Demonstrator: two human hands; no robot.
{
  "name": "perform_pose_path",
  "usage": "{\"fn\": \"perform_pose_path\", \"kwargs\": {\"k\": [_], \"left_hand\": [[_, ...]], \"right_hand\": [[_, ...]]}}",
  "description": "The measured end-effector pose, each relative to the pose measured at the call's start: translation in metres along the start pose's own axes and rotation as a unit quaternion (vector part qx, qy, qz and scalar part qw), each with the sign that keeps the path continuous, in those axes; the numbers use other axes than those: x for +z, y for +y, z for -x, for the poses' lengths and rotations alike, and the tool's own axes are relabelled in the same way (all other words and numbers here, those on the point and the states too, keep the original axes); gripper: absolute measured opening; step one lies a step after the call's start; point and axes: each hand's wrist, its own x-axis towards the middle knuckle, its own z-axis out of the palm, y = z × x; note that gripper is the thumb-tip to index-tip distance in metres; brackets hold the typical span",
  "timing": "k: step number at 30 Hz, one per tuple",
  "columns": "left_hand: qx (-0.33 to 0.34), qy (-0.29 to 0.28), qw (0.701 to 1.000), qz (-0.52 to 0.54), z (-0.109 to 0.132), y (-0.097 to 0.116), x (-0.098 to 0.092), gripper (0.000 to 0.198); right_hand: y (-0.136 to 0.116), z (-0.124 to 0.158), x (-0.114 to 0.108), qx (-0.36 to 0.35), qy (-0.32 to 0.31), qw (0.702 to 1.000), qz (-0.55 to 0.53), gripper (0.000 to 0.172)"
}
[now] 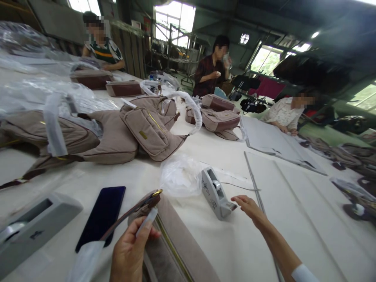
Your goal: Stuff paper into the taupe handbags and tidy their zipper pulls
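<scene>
My left hand is closed, pinching a small strip of translucent white wrapping between thumb and fingers. The strip lies against the end of a taupe bag with a brass zipper, beside its brown strap and a gold ring. White wrapping covers the strap's lower part. My right hand reaches to the cutting end of a grey tape dispenser, its fingers stretched out. Whether any tape touches the fingertips is too small to tell.
A dark phone and a second grey tape dispenser lie at left. Crumpled clear plastic sits behind the near dispenser. Several taupe bags spread across the white table. Grey-edged boards lie at right. Three co-workers are around the table.
</scene>
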Motion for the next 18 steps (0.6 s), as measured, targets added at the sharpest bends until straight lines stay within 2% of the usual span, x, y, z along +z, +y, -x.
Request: {"fn": "perform_pose_path", "kwargs": {"k": [4,10,13,18], "left_hand": [[-0.027,0.013,0.999,0.014,-0.002,-0.001,-0.002,0.045],[-0.028,0.016,0.999,0.02,-0.005,-0.004,-0.004,0.044],[-0.032,0.017,0.999,0.03,-0.005,-0.006,-0.004,0.044],[-0.017,-0.001,0.999,0.035,-0.002,-0.003,0.001,0.042]], "right_hand": [[0.006,-0.002,0.004,0.055,-0.07,0.995,-0.045,0.038],[0.011,-0.005,0.003,0.075,-0.106,0.988,-0.083,0.036],[0.01,-0.001,-0.005,0.077,-0.097,0.987,-0.1,0.037],[0.003,0.001,-0.014,0.07,-0.043,0.994,-0.07,0.04]]}}
